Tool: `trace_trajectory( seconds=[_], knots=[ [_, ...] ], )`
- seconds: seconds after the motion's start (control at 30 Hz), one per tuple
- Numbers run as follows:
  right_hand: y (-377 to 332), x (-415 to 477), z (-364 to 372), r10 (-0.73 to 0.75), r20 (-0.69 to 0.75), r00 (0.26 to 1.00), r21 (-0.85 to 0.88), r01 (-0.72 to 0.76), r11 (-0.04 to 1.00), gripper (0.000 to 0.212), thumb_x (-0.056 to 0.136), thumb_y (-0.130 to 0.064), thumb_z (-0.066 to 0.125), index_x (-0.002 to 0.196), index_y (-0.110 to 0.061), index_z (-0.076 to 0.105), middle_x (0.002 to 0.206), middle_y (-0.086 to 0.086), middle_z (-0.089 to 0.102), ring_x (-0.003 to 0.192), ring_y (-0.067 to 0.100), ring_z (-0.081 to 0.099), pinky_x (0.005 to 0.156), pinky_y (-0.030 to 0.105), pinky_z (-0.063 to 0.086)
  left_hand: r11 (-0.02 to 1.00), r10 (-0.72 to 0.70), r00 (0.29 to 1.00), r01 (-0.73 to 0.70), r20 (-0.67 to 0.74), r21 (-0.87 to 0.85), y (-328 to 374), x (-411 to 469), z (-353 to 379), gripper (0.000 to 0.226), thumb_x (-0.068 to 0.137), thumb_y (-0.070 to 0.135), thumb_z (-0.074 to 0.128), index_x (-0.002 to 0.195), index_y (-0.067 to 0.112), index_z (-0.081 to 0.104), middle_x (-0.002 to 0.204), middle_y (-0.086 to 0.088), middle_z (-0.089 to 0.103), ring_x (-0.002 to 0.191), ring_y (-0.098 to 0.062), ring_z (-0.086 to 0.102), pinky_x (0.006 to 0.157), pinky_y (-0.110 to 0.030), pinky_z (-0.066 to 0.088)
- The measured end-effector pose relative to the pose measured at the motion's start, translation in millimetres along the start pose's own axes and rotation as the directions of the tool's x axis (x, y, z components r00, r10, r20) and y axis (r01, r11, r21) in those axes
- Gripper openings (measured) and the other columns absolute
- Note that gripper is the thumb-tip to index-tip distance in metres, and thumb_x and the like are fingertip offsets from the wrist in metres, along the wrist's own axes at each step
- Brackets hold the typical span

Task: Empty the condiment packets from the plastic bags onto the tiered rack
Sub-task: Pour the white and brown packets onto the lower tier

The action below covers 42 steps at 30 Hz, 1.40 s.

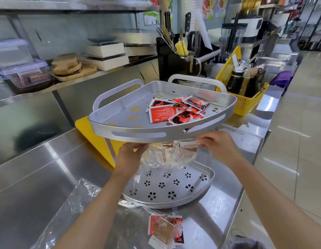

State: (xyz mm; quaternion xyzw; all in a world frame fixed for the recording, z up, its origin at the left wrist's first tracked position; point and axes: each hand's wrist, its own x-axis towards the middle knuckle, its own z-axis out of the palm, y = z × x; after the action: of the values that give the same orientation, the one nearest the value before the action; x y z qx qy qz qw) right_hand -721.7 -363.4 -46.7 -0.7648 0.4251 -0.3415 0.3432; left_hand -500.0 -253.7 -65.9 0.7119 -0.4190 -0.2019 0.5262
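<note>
- Here we have both hands on one clear bag (166, 157) of pale and brown packets, held between the two tiers of the rack (161, 130), just above the lower tier (166, 187).
- Our left hand (131, 155) is closed on the bag's left edge; our right hand (215, 142) pinches the film near its top right, fingers curled shut on it.
- The upper tier already carries a heap of red packets (175, 110); the lower tier looks bare under the bag.
- We judge the bag thin, limp and slippery: it will sag and fold, so a hold at two corners or the bottom seam should let us tip it mouth-down.
- The packets seem light and flat, likely to slide out in a clump and skid on the metal; a low tip keeps them inside the rim.
- A second bag (69, 212) lies flat on the counter (30, 177), and a few loose packets (165, 230) rest near us, off the rack.
</note>
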Motion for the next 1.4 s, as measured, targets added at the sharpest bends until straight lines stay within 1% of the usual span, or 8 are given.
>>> trace_trajectory(
  seconds=[0.23,0.47,0.6,0.77,0.87,1.13,1.27,1.4],
  knots=[
    [-35.1,-4.9,4.8,0.024,-0.266,0.964,0.376,0.081,0.923,0.022,0.088,0.004,0.052,0.097,-0.012,0.064,0.087,-0.013,0.061,0.066,-0.017,0.059,0.057,-0.004,0.041,0.990,0.127,0.992,-0.128,-0.022,-0.062,20.0,-9.1,-4.6,0.031,0.088,0.019,0.061,0.119,0.017,0.063,0.108,0.014,0.064,0.100,-0.002,0.055,0.071,0.009,0.035],
    [-48.4,-2.4,6.1,0.122,-0.331,0.936,0.603,0.110,0.790,0.029,0.088,0.008,0.045,0.094,-0.017,0.059,0.084,-0.012,0.061,0.065,-0.014,0.062,0.055,0.005,0.048,0.948,0.283,0.959,-0.277,0.017,-0.154,37.3,-13.0,-2.4,0.029,0.090,0.001,0.054,0.118,0.004,0.060,0.116,-0.005,0.066,0.108,-0.011,0.058,0.097,-0.020,0.044],
    [-46.0,0.8,7.9,0.172,-0.330,0.928,0.648,0.091,0.757,0.024,0.087,0.006,0.050,0.101,-0.010,0.060,0.080,-0.012,0.065,0.067,-0.005,0.064,0.058,0.009,0.051,0.966,0.221,0.975,-0.220,-0.011,-0.133,35.0,-7.5,-0.6,0.025,0.083,-0.009,0.045,0.080,0.008,0.064,0.077,-0.006,0.064,0.074,-0.020,0.056,0.082,-0.039,0.047],
    [-42.9,0.2,5.8,0.156,-0.371,0.915,0.629,0.124,0.767,0.027,0.084,0.008,0.052,0.098,-0.013,0.062,0.075,-0.015,0.066,0.064,-0.009,0.064,0.058,0.008,0.051,0.969,0.219,0.976,-0.218,0.005,0.113,31.4,-6.5,5.1,0.027,0.092,0.008,0.052,0.118,0.009,0.060,0.113,0.003,0.063,0.102,-0.012,0.054,0.087,-0.019,0.038],
    [-40.6,-0.3,5.8,0.122,-0.345,0.931,0.620,0.128,0.774,0.029,0.084,0.011,0.050,0.101,-0.009,0.061,0.076,-0.014,0.065,0.063,-0.011,0.064,0.058,0.007,0.050,0.987,0.158,0.987,-0.158,-0.004,0.034,32.3,-2.4,1.1,0.020,0.086,-0.006,0.054,0.092,0.009,0.065,0.088,0.003,0.066,0.080,-0.001,0.058,0.077,-0.018,0.039],
    [-30.9,-0.1,4.1,0.107,-0.303,0.947,0.644,0.120,0.756,0.028,0.080,0.010,0.057,0.080,-0.017,0.064,0.061,-0.024,0.070,0.064,-0.004,0.066,0.060,0.015,0.053,0.962,-0.089,0.989,0.055,0.117,0.267,39.3,-7.3,-8.8,0.029,0.092,0.026,0.052,0.105,0.005,0.067,0.107,-0.012,0.067,0.102,-0.031,0.061,0.078,-0.027,0.041],
    [-28.9,0.1,5.8,0.107,-0.373,0.922,0.630,0.167,0.758,0.027,0.083,0.007,0.056,0.081,-0.018,0.064,0.060,-0.023,0.069,0.057,-0.002,0.062,0.056,0.014,0.052,0.965,-0.033,0.999,0.033,-0.006,0.260,40.6,-4.6,-7.4,0.029,0.091,0.011,0.051,0.063,0.018,0.053,0.070,0.001,0.052,0.058,-0.003,0.053,0.066,-0.023,0.038],
    [-27.8,0.8,4.3,0.163,-0.413,0.896,0.669,0.177,0.722,0.026,0.087,-0.001,0.054,0.083,-0.024,0.066,0.066,-0.021,0.071,0.063,-0.001,0.063,0.057,0.017,0.052,0.896,0.202,0.975,-0.220,0.088,0.386,34.6,-0.4,-5.8,0.023,0.085,-0.009,0.053,0.078,0.002,0.073,0.083,0.002,0.063,0.069,0.008,0.050,0.072,0.000,0.040]
  ],
)
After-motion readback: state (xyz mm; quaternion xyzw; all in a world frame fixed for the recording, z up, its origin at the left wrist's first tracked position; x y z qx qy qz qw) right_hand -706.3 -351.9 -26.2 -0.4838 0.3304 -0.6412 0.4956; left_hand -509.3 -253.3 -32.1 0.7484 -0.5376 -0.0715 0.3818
